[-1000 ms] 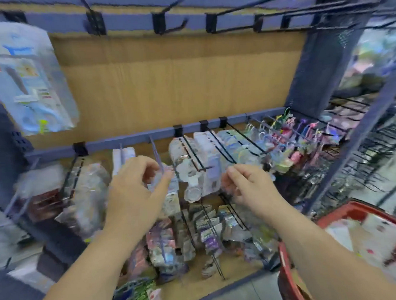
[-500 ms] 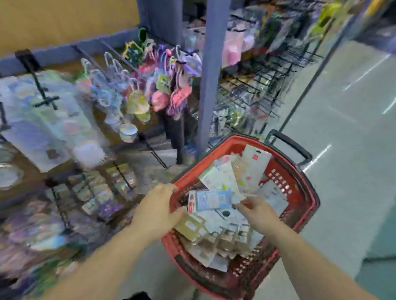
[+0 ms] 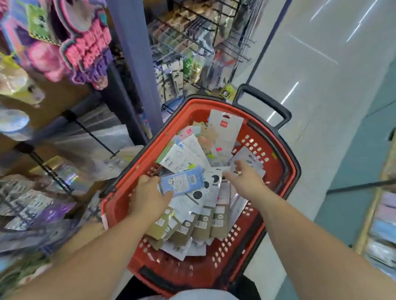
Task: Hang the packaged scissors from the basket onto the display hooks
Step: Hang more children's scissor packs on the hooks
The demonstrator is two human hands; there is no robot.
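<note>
Head view: a red basket [image 3: 285, 160] sits at the centre of the frame, with its black handle [image 3: 266, 106] at 1 o'clock on the rim. It is heaped with flat carded packets [image 3: 208, 219]. The packaged scissors must be among these, but blur hides which ones they are.

The left grip [image 3: 149, 196] is at the 9 o'clock side of the heap. It clasps a blue packet [image 3: 182, 180] by its near-left corner, thumb under the lower edge and fingers over the top.

The right grip [image 3: 243, 179] reaches in from 5 o'clock. It is released, with its fingers [image 3: 238, 165] spread loosely just above the grey-white packets at the 3 o'clock side, holding nothing.

Black display hooks [image 3: 91, 134] jut from the shelf at 10 o'clock of the basket, well apart from both grips. A blue upright post [image 3: 133, 62] rises at 12 o'clock.
</note>
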